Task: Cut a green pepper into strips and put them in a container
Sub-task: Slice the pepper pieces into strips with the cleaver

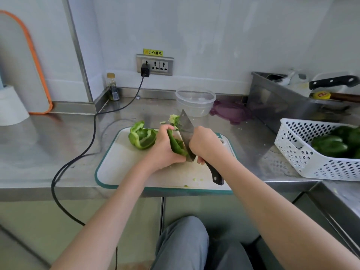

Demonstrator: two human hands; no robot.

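Head view: on a white cutting board [124, 164], the left hand [165, 147] grips a green pepper piece [176, 145]. The right hand [206, 145] grips a knife [187, 131], blade against that piece. Another pepper piece [142, 137] lies just left. A clear container [195, 101] sits behind the board.

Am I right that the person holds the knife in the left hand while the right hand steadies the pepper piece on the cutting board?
Not quite: the hands are swapped. In the head view the right hand holds the knife, and the left hand steadies the pepper piece on the cutting board.
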